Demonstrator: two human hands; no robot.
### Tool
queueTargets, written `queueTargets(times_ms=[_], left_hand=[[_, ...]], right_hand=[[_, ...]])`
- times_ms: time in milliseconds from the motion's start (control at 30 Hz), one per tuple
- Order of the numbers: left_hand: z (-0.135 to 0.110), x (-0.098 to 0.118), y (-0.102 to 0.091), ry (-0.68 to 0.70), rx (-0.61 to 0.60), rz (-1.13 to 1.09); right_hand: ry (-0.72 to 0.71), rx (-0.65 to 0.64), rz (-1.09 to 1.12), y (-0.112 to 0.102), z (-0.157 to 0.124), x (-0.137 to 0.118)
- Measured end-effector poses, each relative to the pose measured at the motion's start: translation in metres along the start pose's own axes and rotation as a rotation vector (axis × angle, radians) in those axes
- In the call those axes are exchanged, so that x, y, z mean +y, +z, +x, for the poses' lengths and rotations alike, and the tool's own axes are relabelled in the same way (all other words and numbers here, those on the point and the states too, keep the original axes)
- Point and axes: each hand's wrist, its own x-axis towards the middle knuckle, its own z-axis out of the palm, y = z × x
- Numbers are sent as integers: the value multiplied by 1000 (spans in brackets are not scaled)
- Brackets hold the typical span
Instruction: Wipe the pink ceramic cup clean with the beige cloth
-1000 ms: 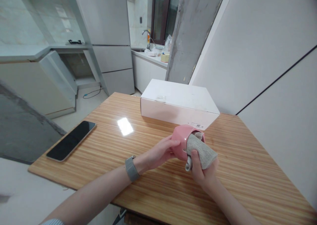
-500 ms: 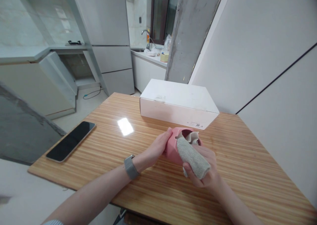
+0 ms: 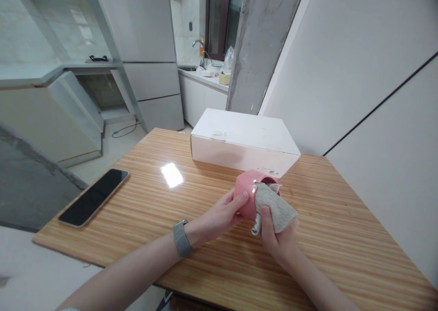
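A glossy pink pot (image 3: 245,183) is tilted on its side above the wooden table (image 3: 191,197), its dark mouth turned to the right. My left hand (image 3: 224,213) grips it from the left, thumb across its near wall. A grey cloth (image 3: 274,207) is in my right hand (image 3: 278,238), pinched under the thumb against the pot's rim. Part of the cloth is tucked into the mouth. My right fingers are mostly hidden behind the cloth, and so is the inside of the pot.
A white cardboard box (image 3: 244,140) lies just beyond the pot. On the table's left side rests a black-screened phone (image 3: 95,198). A grey pillar (image 3: 265,46) and a white wall (image 3: 372,74) stand behind; a sink counter (image 3: 205,79) is farther back.
The pot has turned in my left hand, and the left thumb has come onto its near side. My right thumb has shifted up over the cloth, which now lies flatter across the rim.
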Motion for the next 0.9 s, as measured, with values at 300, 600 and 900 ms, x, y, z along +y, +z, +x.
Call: queueTargets(times_ms=[300, 600, 900], left_hand=[[2, 11, -6, 77, 144, 231], [-1, 18, -2, -28, 6, 215], [-2, 4, 1, 63, -13, 91]], right_hand=[[-543, -89, -102, 2, 43, -57], [-507, 4, -137, 3, 38, -52], [-243, 8, -92, 2, 25, -46]])
